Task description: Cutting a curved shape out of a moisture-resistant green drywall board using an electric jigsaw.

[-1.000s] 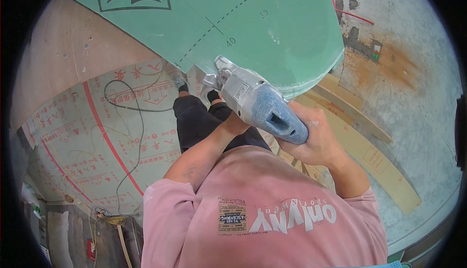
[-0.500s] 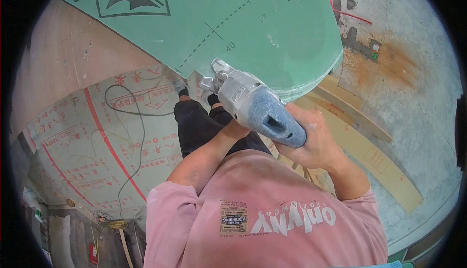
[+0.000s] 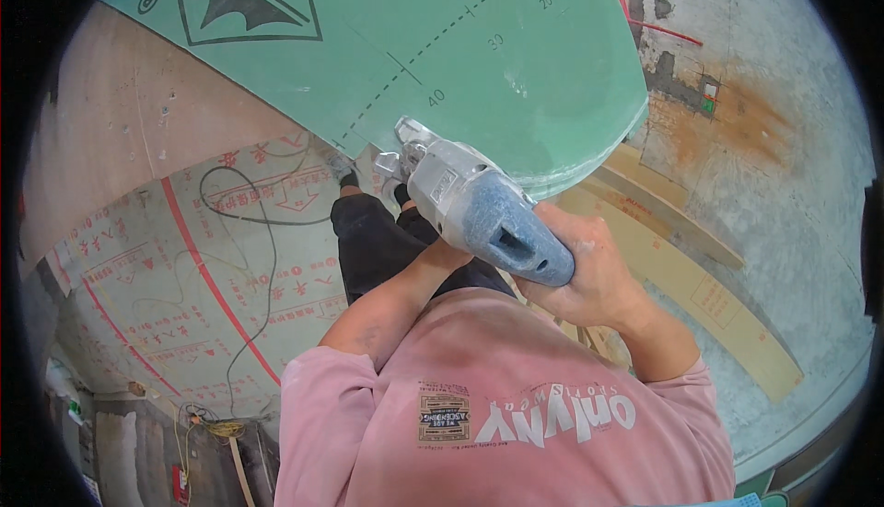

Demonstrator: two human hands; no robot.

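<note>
A dusty grey-and-blue jigsaw [image 3: 479,212] lies angled with its metal shoe on a green board [image 3: 497,74], at a notch in the board's lower edge. My right hand [image 3: 585,272] is closed round the jigsaw's blue rear body. My left hand [image 3: 447,254] reaches in beneath the grey front housing from the lower left; its fingers are hidden behind the tool. The board has printed markings, a dashed line and a rounded, whitened right end.
Red-printed protective sheeting [image 3: 138,286] covers the floor at left, crossed by a dark cord [image 3: 269,277]. A pinkish panel [image 3: 120,111] lies upper left. Long curved timber strips [image 3: 718,323] lie on the right, beside grey concrete [image 3: 783,185]. My legs [image 3: 368,249] stand below the board.
The jigsaw and both hands have edged slightly left and forward relative to the green board. The whole scene sits a little lower in the picture.
</note>
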